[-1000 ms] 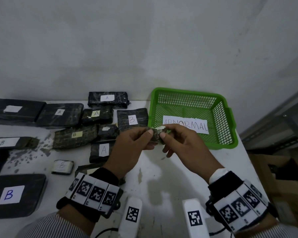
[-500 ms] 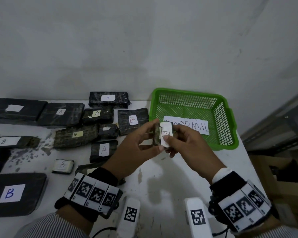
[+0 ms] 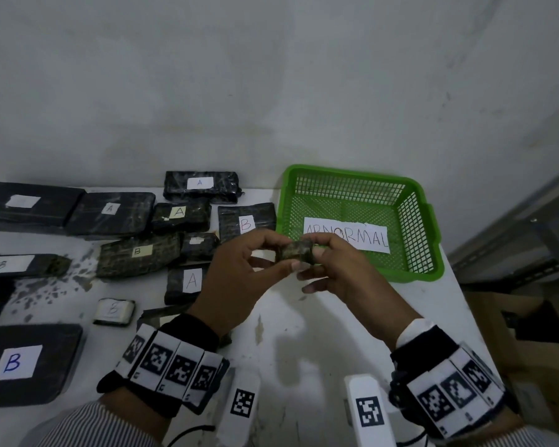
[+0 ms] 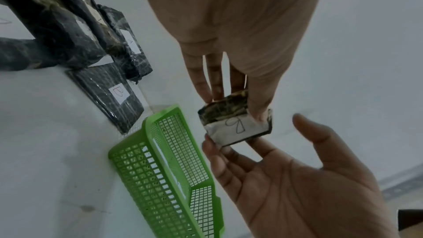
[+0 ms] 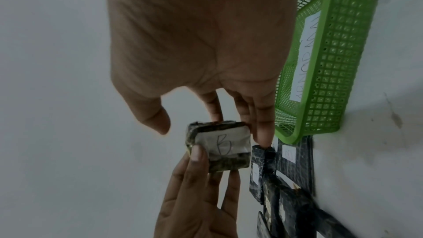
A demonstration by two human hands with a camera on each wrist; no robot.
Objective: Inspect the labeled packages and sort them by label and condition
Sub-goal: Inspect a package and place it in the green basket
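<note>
Head view shows both hands raised over the white table (image 3: pixel 288 333), sharing one small dark-wrapped package (image 3: pixel 296 250) between them. The left hand (image 3: pixel 236 279) pinches it between thumb and fingertips, and the right hand (image 3: pixel 346 272) meets it from the other side with its fingers curled against the wrap. From the left wrist camera, the left hand's fingers (image 4: pixel 213 79) press the package's (image 4: pixel 235 124) top while the right hand (image 4: pixel 297 187) supports it from below with fingertips, its thumb standing apart. A white paper label on the package reads B, seen plainly from the right wrist camera (image 5: pixel 219 145), where the left thumb (image 5: pixel 196 153) lies on the label's corner. The package hangs in the air just in front of the green mesh basket (image 3: pixel 430 246), which holds a paper sign reading ABNORMAL (image 3: pixel 349 238). To the left, other dark packages lie on the table: one marked B (image 3: pixel 246 222) beside the basket, one marked A (image 3: pixel 188 282) behind the left hand, one marked A (image 3: pixel 200 185) against the wall, and a large one marked B (image 3: pixel 26 362) at the near left corner.
</note>
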